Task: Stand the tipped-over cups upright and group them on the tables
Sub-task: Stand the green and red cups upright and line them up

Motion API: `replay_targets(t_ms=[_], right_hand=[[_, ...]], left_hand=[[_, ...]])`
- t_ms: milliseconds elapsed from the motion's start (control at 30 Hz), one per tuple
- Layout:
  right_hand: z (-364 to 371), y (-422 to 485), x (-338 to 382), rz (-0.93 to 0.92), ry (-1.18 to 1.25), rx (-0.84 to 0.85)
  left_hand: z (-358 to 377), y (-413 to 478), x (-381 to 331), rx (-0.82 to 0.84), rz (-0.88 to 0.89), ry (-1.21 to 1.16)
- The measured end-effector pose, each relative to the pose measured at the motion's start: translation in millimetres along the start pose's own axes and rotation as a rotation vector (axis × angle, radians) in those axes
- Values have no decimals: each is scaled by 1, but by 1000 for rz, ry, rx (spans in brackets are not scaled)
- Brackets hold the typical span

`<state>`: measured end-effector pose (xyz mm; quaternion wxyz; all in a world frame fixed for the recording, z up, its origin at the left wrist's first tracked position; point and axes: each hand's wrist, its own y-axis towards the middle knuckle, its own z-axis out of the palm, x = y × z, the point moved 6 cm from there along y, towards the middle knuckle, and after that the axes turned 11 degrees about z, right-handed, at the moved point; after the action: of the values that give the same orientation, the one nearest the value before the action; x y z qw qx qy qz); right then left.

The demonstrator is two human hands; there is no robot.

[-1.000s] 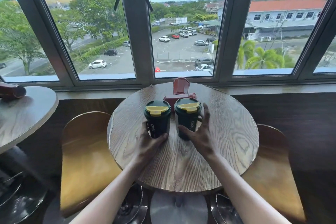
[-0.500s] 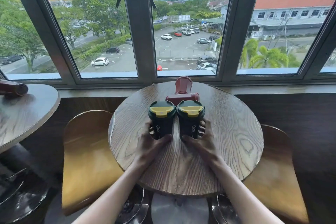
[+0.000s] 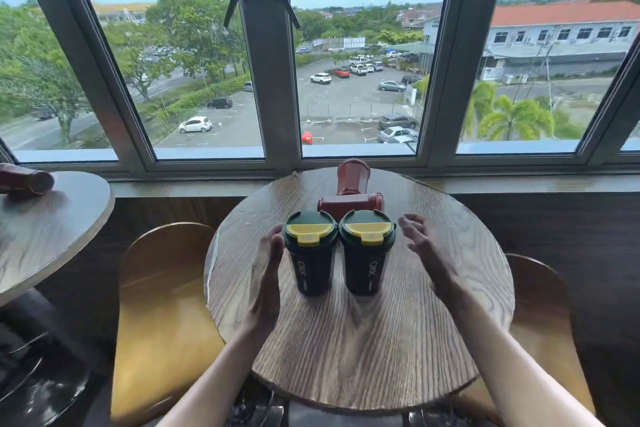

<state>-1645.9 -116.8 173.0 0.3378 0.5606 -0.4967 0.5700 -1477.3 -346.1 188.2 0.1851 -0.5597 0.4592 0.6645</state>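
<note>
green cups: left cup (image 3: 309, 253), right cup (image 3: 366, 251), upright, touching, on round desk (image 3: 346, 357)
left hand (image 3: 266, 284): grip wide, beside left cup
right hand (image 3: 427, 253): grip wide, clear of right cup

A round wood-grain table (image 3: 363, 340) stands below a gray-framed window (image 3: 266, 80) that admits bright daylight and overlooks a car park (image 3: 346, 104), trees and a red-roofed building (image 3: 561, 31). Curved wooden chairs (image 3: 162, 305) flank this table, and a second round table (image 3: 45, 232) stands to its left.
</note>
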Motion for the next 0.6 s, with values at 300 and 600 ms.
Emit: replay_targets(t_ms=[300, 600], right_hand=[[28, 84, 23, 157, -280, 294], [37, 69, 73, -118, -371, 302]], left_hand=[[6, 21, -1, -74, -62, -84], [6, 21, 1, -78, -62, -68]])
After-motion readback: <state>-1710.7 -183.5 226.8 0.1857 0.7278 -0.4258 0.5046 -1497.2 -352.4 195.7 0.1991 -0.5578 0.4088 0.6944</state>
